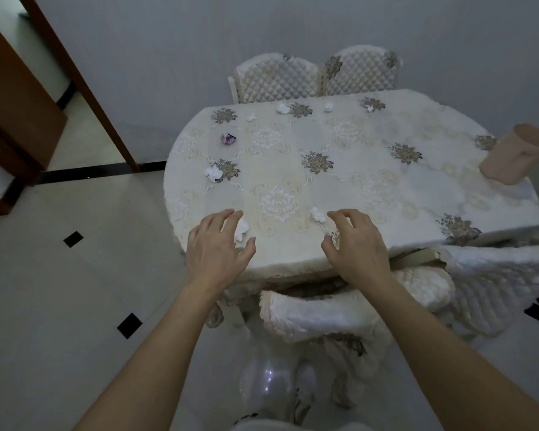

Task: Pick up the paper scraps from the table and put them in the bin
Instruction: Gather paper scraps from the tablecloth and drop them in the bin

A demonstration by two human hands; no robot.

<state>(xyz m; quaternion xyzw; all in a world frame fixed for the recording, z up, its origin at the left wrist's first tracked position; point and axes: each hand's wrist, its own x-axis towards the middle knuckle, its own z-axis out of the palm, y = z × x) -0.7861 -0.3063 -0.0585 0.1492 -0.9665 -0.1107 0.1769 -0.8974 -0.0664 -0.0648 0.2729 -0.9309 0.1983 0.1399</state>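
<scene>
You have eight crumpled paper scraps on the surface [355, 194]: seven white ones [213, 173] [283, 108] [251, 117] [328, 107] [369, 108] [318, 214] [241, 230] and one purplish one [228, 139]. One beige bin [511, 154] sits at the right edge. Two quilted chairs [274, 79] [363, 73] stand at the far side, two more at the near side [318, 315] [495, 281]. Your two hands [218, 244] [355, 241] are in view.

Crumpled white paper scraps [213, 173] lie on a matt embroidered cloth table cover [371, 185], beside quilted fabric chairs [277, 77] and a glossy tiled floor [59, 290].
</scene>
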